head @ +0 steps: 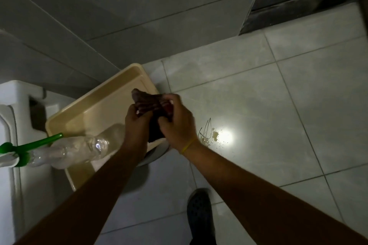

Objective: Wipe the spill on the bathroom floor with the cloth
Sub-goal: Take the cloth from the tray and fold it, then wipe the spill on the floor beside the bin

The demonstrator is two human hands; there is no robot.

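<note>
A dark brownish-red cloth [149,103] is bunched between both hands above the right edge of a beige tray. My left hand [137,125] grips its lower left part and my right hand [178,123], with a yellow band on the wrist, grips its right side. The cloth's lower part hangs down between the hands. The spill [215,135] is a small yellowish puddle with scattered drops on the pale floor tiles, just right of my right wrist, beside a bright light reflection.
The beige tray [95,103] lies on the floor against the grey tiled wall. A clear plastic bottle [79,150] and a green-handled brush [29,145] lie at the left by a white fixture [12,117]. A dark shoe [201,213] stands below.
</note>
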